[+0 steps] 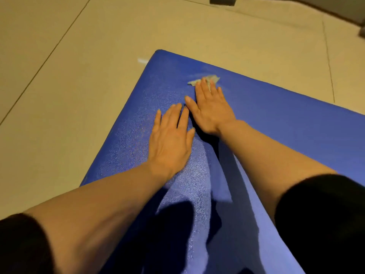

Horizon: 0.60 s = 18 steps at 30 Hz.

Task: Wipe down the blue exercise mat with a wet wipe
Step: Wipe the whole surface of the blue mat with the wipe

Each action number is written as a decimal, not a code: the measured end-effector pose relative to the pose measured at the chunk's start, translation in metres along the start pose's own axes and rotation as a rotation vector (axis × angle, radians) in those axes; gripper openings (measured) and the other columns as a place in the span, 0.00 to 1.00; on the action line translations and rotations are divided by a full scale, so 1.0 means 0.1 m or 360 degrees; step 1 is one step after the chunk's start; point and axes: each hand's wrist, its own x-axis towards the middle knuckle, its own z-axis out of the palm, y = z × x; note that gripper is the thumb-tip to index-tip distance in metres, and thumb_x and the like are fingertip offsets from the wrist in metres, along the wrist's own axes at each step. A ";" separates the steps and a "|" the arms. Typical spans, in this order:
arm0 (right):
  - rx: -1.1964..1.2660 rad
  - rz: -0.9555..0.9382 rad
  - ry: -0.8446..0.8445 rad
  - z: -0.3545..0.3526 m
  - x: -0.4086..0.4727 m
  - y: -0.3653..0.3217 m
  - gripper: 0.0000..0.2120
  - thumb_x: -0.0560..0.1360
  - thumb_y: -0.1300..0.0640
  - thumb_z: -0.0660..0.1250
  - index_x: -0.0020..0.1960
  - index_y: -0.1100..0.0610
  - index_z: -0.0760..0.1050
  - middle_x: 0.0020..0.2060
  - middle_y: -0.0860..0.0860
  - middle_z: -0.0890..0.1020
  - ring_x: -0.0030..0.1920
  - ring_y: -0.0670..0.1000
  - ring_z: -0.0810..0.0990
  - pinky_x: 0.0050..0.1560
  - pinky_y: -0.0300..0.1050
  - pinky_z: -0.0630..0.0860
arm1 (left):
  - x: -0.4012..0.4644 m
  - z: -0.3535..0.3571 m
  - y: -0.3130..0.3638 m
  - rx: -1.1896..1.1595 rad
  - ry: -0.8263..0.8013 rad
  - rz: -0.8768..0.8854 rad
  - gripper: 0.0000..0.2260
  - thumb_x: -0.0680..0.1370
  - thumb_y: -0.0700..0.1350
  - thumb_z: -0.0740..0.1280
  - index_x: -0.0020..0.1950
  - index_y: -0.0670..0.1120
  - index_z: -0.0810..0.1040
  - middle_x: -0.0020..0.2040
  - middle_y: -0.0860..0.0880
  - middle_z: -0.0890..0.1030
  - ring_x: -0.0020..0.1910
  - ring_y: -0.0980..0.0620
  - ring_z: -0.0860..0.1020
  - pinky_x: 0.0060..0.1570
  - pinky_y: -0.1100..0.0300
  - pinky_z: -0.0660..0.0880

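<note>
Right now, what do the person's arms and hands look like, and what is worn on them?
Both forearms are bare, with black sleeves pushed up near the elbows. The left hand and right hand wear no gloves; no rings, watch or bracelets show.

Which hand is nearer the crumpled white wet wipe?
Right. The right hand presses the crumpled white wet wipe under straight fingers; the left hand lies flat on the blue foam mat, nearer the person, not touching it.
</note>
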 end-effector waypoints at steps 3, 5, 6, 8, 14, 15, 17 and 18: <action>-0.0060 0.0001 -0.0037 -0.13 0.32 0.11 0.31 0.83 0.42 0.42 0.79 0.60 0.41 0.78 0.56 0.42 0.78 0.54 0.38 0.76 0.50 0.37 | 0.06 0.14 0.07 0.0117 -0.0159 -0.0079 0.27 0.83 0.55 0.45 0.80 0.45 0.45 0.80 0.46 0.45 0.79 0.49 0.43 0.76 0.47 0.39; -0.0050 0.0044 -0.0054 -0.16 0.45 0.13 0.32 0.83 0.42 0.41 0.79 0.60 0.41 0.78 0.56 0.41 0.78 0.54 0.38 0.76 0.51 0.37 | 0.06 0.18 0.06 0.0146 -0.0137 -0.0060 0.27 0.83 0.55 0.42 0.79 0.45 0.43 0.80 0.47 0.43 0.79 0.50 0.42 0.76 0.48 0.39; -0.0018 0.0072 -0.0064 -0.15 0.49 0.08 0.33 0.83 0.41 0.41 0.79 0.61 0.41 0.78 0.56 0.41 0.78 0.54 0.38 0.76 0.50 0.36 | 0.05 0.19 0.04 0.0162 -0.0128 -0.0066 0.27 0.83 0.55 0.41 0.79 0.45 0.43 0.80 0.47 0.43 0.79 0.50 0.42 0.76 0.47 0.41; 0.0032 0.0102 -0.0040 -0.13 0.53 -0.01 0.34 0.82 0.40 0.41 0.79 0.61 0.41 0.78 0.56 0.41 0.78 0.55 0.38 0.76 0.50 0.36 | 0.06 0.22 0.02 0.0178 -0.0131 -0.0092 0.28 0.81 0.56 0.41 0.79 0.45 0.45 0.80 0.47 0.45 0.79 0.50 0.44 0.77 0.47 0.43; -0.0149 0.0263 0.0173 -0.15 0.24 0.38 0.34 0.82 0.40 0.41 0.79 0.61 0.45 0.79 0.56 0.47 0.78 0.54 0.43 0.77 0.49 0.37 | 0.09 0.18 0.03 0.0174 -0.0082 -0.0051 0.28 0.81 0.54 0.49 0.78 0.43 0.58 0.78 0.45 0.58 0.77 0.47 0.57 0.74 0.45 0.52; -0.0130 0.0337 0.0166 -0.16 0.23 0.38 0.34 0.82 0.39 0.42 0.79 0.61 0.45 0.79 0.57 0.47 0.78 0.54 0.43 0.76 0.49 0.36 | 0.11 0.18 0.02 0.0180 -0.0077 -0.0050 0.28 0.81 0.54 0.50 0.78 0.42 0.58 0.78 0.44 0.58 0.77 0.47 0.57 0.74 0.45 0.53; 0.0028 0.0363 0.0132 -0.18 0.35 0.23 0.35 0.82 0.39 0.43 0.79 0.62 0.45 0.79 0.58 0.48 0.78 0.55 0.42 0.76 0.49 0.35 | 0.14 0.18 0.03 0.0182 -0.0074 -0.0065 0.28 0.81 0.54 0.50 0.78 0.42 0.59 0.78 0.44 0.59 0.77 0.47 0.58 0.74 0.45 0.52; 0.0123 0.0310 0.0120 -0.19 0.46 0.12 0.34 0.82 0.40 0.44 0.79 0.62 0.45 0.79 0.57 0.48 0.78 0.55 0.42 0.76 0.49 0.36 | 0.15 0.19 0.04 0.0189 -0.0070 -0.0074 0.28 0.81 0.54 0.51 0.78 0.42 0.59 0.78 0.44 0.59 0.77 0.47 0.58 0.74 0.46 0.52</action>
